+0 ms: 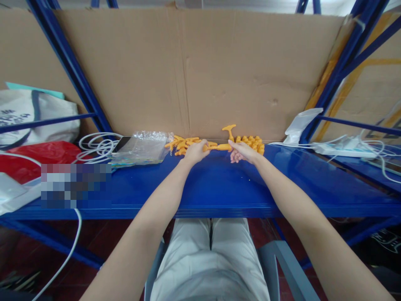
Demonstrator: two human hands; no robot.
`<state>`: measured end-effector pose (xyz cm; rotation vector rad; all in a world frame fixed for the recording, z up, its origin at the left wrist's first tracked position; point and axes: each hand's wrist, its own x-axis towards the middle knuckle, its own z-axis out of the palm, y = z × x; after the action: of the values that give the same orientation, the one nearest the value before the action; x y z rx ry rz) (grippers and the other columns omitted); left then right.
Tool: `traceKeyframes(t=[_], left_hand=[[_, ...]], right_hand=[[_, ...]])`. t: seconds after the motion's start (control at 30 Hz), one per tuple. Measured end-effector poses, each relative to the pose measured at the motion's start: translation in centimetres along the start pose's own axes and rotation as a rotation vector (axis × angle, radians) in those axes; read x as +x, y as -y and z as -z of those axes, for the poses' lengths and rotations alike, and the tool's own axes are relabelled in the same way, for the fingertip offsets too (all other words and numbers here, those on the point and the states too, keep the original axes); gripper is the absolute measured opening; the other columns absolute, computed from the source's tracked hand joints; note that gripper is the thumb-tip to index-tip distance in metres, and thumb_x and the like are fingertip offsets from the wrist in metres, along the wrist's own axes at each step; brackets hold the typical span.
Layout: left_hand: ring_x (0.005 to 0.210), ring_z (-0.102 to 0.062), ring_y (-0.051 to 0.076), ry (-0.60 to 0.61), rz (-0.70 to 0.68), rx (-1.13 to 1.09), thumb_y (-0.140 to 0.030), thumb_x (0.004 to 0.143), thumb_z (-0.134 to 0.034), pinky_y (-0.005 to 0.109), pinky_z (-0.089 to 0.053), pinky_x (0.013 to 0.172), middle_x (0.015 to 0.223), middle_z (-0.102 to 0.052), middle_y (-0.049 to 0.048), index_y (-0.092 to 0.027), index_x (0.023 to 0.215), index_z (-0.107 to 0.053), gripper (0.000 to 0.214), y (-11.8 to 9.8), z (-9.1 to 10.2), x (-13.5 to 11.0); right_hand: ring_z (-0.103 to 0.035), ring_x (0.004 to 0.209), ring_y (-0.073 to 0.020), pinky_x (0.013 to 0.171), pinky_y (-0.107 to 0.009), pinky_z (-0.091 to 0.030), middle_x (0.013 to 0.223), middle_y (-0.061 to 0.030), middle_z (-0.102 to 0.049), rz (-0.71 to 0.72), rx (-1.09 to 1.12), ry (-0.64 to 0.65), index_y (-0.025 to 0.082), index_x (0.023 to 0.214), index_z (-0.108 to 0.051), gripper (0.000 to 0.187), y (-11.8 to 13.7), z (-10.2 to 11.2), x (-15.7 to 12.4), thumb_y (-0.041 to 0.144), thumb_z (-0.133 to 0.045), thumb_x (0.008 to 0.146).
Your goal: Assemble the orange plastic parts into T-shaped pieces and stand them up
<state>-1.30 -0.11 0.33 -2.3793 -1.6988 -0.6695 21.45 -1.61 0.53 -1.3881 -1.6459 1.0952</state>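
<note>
My left hand pinches the left end of a long orange plastic piece just above the blue shelf. At its other end, my right hand touches it with the thumb on top and the fingers curled below. An upright orange T-shaped piece rises right behind my right thumb; whether it joins the long piece is hidden. Beside my left hand lies a loose heap of orange pieces. Orange knobbed pieces sit in close rows behind my right hand.
Clear plastic bags lie left of the heap, near coiled white cables and a red bag. A cardboard wall stands behind the blue shelf. A white power strip is at right.
</note>
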Motion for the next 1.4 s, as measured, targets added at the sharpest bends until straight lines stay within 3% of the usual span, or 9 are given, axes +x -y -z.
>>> traceKeyframes(t=[0.17, 0.4, 0.53, 0.73, 0.87, 0.97, 1.07, 1.23, 1.4], left_hand=[[0.110, -0.068, 0.028, 0.001, 0.005, -0.024, -0.036, 0.093, -0.059, 0.033, -0.049, 0.090, 0.115, -0.074, 0.0088, -0.023, 0.122, -0.064, 0.033, -0.2, 0.0, -0.1], [0.109, -0.068, 0.027, 0.005, 0.024, -0.015, -0.037, 0.093, -0.059, 0.032, -0.049, 0.090, 0.112, -0.075, 0.0086, -0.023, 0.122, -0.064, 0.033, -0.2, 0.1, -0.1], [0.113, -0.067, 0.028, 0.006, 0.010, -0.012, -0.037, 0.094, -0.058, 0.033, -0.050, 0.091, 0.117, -0.074, 0.0093, -0.022, 0.123, -0.064, 0.033, -0.4, 0.3, -0.2], [0.112, -0.068, 0.027, 0.007, 0.001, -0.026, -0.037, 0.094, -0.058, 0.033, -0.050, 0.091, 0.116, -0.075, 0.0089, -0.022, 0.122, -0.064, 0.032, -0.6, 0.3, -0.3], [0.111, -0.068, 0.027, 0.004, 0.010, -0.027, -0.037, 0.094, -0.058, 0.032, -0.050, 0.090, 0.115, -0.075, 0.0082, -0.022, 0.122, -0.064, 0.032, -0.5, 0.2, -0.3], [0.110, -0.068, 0.027, 0.008, 0.006, -0.042, -0.038, 0.094, -0.058, 0.033, -0.050, 0.090, 0.113, -0.075, 0.0089, -0.022, 0.122, -0.064, 0.033, -0.4, 0.2, -0.2], [0.111, -0.068, 0.028, 0.004, -0.001, -0.058, -0.037, 0.092, -0.060, 0.034, -0.050, 0.091, 0.114, -0.075, 0.0095, -0.023, 0.121, -0.065, 0.032, -0.3, 0.1, -0.2], [0.112, -0.067, 0.028, 0.004, -0.013, -0.055, -0.035, 0.092, -0.060, 0.034, -0.050, 0.091, 0.117, -0.074, 0.0093, -0.022, 0.122, -0.064, 0.033, -0.4, 0.1, -0.3], [0.113, -0.067, 0.029, 0.004, -0.001, -0.047, -0.035, 0.092, -0.061, 0.035, -0.050, 0.091, 0.117, -0.074, 0.0101, -0.022, 0.122, -0.065, 0.033, -0.7, 0.3, -0.3]], right_hand=[[-0.069, 0.059, -0.0212, 0.056, -0.039, -0.062, 0.081, -0.0130, -0.072, -0.051, 0.015, -0.047, 0.023, 0.110, -0.061, 0.063, 0.4, 0.2, -0.2, 0.079, -0.046, 0.087], [-0.070, 0.069, -0.0131, 0.064, -0.028, -0.063, 0.110, -0.0104, -0.072, 0.060, 0.078, 0.014, 0.022, 0.117, -0.057, 0.035, 0.4, 0.9, -0.4, 0.039, -0.072, 0.090], [-0.071, 0.073, -0.0193, 0.065, -0.033, -0.061, 0.090, -0.0144, -0.073, 0.043, 0.016, 0.004, 0.017, 0.099, -0.062, 0.041, 0.5, 0.7, -0.5, 0.057, -0.061, 0.093], [-0.068, 0.060, -0.0202, 0.053, -0.033, -0.058, 0.085, -0.0169, -0.073, -0.025, -0.041, -0.051, 0.018, 0.104, -0.063, 0.062, 0.6, 0.5, -0.4, 0.075, -0.045, 0.091], [-0.069, 0.065, -0.0134, 0.054, -0.024, -0.057, 0.115, -0.0134, -0.072, 0.030, 0.011, 0.009, 0.021, 0.119, -0.055, 0.038, 0.7, 0.9, -0.7, 0.046, -0.067, 0.092], [-0.067, 0.063, -0.0102, 0.055, -0.020, -0.055, 0.110, -0.0099, -0.074, 0.059, 0.015, 0.038, 0.021, 0.113, -0.056, 0.029, 0.8, 1.1, -0.8, 0.032, -0.070, 0.091], [-0.067, 0.061, -0.0134, 0.057, -0.025, -0.056, 0.095, -0.0117, -0.076, 0.067, -0.045, 0.051, 0.019, 0.099, -0.062, 0.029, 0.6, 0.9, -0.6, 0.047, -0.064, 0.093], [-0.072, 0.068, -0.0281, 0.061, -0.042, -0.059, 0.074, -0.0168, -0.072, -0.012, -0.060, 0.012, 0.019, 0.091, -0.066, 0.066, 0.1, 0.2, 0.1, 0.081, -0.045, 0.086], [-0.070, 0.063, -0.0224, 0.057, -0.037, -0.058, 0.085, -0.0146, -0.075, -0.003, -0.057, 0.014, 0.022, 0.095, -0.065, 0.065, 0.1, 0.2, -0.1, 0.082, -0.045, 0.086]])
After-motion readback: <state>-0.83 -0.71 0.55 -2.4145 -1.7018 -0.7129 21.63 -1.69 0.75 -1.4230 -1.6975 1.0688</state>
